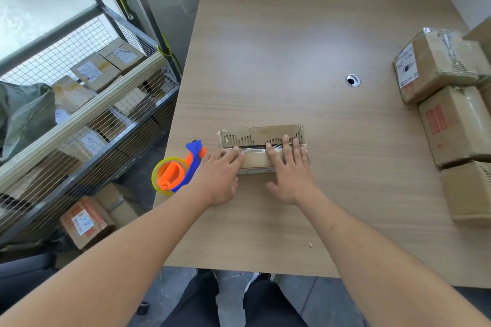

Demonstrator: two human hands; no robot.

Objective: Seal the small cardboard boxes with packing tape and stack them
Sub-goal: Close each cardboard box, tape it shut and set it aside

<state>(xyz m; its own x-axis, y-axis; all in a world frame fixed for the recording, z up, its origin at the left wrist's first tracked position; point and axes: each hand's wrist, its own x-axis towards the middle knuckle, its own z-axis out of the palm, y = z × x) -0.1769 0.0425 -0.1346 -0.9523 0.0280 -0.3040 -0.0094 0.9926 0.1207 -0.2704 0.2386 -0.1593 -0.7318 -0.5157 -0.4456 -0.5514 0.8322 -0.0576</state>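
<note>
Light wood-grain laminate table (305, 42), smooth, soft sheen. Small brown cardboard box (261, 148), matt, torn top layer showing rough corrugation, glossy clear tape strip along seam. Orange and blue plastic tape dispenser (180, 170) at left, shiny, clear yellowish tape roll. Brown taped cardboard parcels (446, 114) at right, wrinkled glossy tape, paper labels. Grey metal wire-mesh cart (87, 125) far left.
</note>
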